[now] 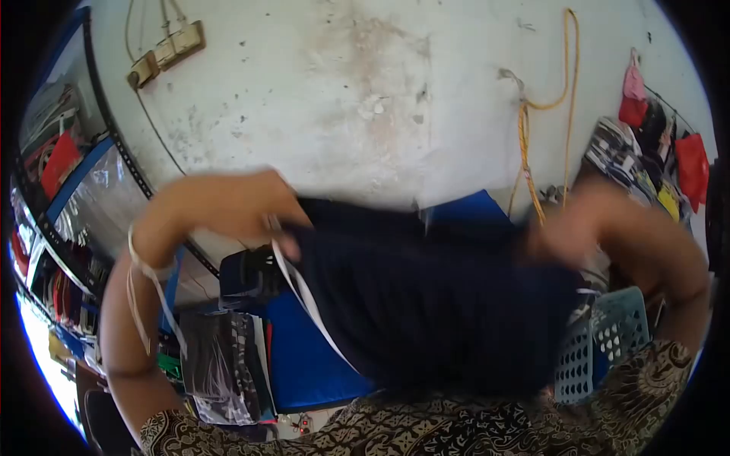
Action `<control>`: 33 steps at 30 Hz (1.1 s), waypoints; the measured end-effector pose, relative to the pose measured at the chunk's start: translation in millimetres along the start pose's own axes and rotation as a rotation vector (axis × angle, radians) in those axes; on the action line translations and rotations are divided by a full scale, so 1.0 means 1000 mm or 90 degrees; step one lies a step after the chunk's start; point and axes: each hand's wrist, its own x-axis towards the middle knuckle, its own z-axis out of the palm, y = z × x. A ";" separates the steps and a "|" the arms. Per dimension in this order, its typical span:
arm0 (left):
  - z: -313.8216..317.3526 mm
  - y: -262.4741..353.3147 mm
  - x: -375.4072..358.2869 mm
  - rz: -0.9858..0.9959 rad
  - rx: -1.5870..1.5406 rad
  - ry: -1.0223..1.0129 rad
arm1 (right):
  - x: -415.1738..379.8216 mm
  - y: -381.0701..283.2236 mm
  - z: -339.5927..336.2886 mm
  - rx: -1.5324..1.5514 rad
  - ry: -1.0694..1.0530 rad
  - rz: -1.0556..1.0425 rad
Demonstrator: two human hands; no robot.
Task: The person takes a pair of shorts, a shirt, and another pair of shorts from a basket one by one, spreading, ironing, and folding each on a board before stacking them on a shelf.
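Observation:
A dark navy garment [441,311] with a white stripe [312,304] down its left side hangs stretched between my two hands, in front of my chest. My left hand [243,204] grips its upper left corner, fingers curled into the cloth, with a pale string band round the wrist. At the upper right corner is my right hand [574,232], smeared by motion but closed round the fabric's edge. The cloth's folds are blurred, so its exact kind does not show. Behind it, the garment hides part of a blue surface [304,365].
Folded clothes [220,365] lie in a stack at the lower left, near a dark folded item [249,275]. A green plastic basket [620,319] stands at the right. Shelves [99,163] with bagged clothes rise at the left; yellow rope [525,144] hangs on the wall.

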 end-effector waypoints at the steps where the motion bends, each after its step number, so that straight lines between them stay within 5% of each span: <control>1: -0.015 -0.018 0.001 -0.017 0.178 0.112 | -0.006 0.013 -0.009 0.010 0.012 -0.025; 3: -0.046 -0.007 0.008 -0.155 0.403 0.407 | -0.049 0.092 -0.055 -0.330 0.484 0.202; 4: -0.048 0.002 0.022 -0.148 0.413 0.417 | -0.055 0.073 -0.070 -0.496 0.634 0.465; 5: -0.037 0.012 0.035 -0.227 0.408 0.483 | -0.066 0.068 -0.076 -0.542 0.690 0.583; 6: -0.016 0.022 0.047 -0.307 0.393 0.541 | -0.062 0.061 -0.063 -0.495 0.587 0.652; 8: 0.048 0.041 0.055 -0.028 0.339 0.171 | -0.028 0.017 -0.015 -0.251 0.055 0.761; 9: 0.080 0.051 0.059 0.077 0.245 -0.019 | -0.014 -0.001 0.014 -0.125 -0.133 0.659; 10: 0.092 0.052 0.051 0.202 -0.050 -0.125 | -0.015 -0.012 0.038 -0.004 -0.120 0.480; 12: 0.080 0.037 0.033 0.329 -0.353 -0.058 | -0.019 -0.023 0.077 0.229 -0.099 0.102; 13: 0.058 0.026 0.024 0.323 -0.318 -0.057 | -0.019 -0.025 0.086 0.345 -0.095 -0.101; 16: 0.015 0.018 0.010 0.120 -0.282 0.082 | -0.073 -0.047 0.009 0.298 0.155 0.118; 18: -0.003 -0.007 0.015 0.152 -0.177 0.225 | -0.101 -0.017 0.006 0.311 0.282 0.051; 20: -0.020 -0.029 0.029 0.129 -0.274 0.362 | -0.091 0.015 0.003 0.166 0.407 -0.104; 22: -0.027 -0.069 0.051 0.105 0.015 0.546 | -0.078 0.056 0.019 0.010 0.583 0.011; 25: -0.039 -0.110 0.084 0.104 0.096 0.739 | -0.073 0.092 0.026 -0.150 0.752 0.146; 27: -0.048 -0.108 0.096 0.064 0.163 0.844 | -0.069 0.103 0.024 0.104 0.798 0.303; 31: -0.029 -0.082 0.095 0.023 0.180 0.990 | -0.029 0.067 0.029 0.438 0.984 0.043; 33: 0.004 -0.080 0.083 -0.022 0.191 1.011 | 0.001 0.049 0.045 0.423 1.009 -0.036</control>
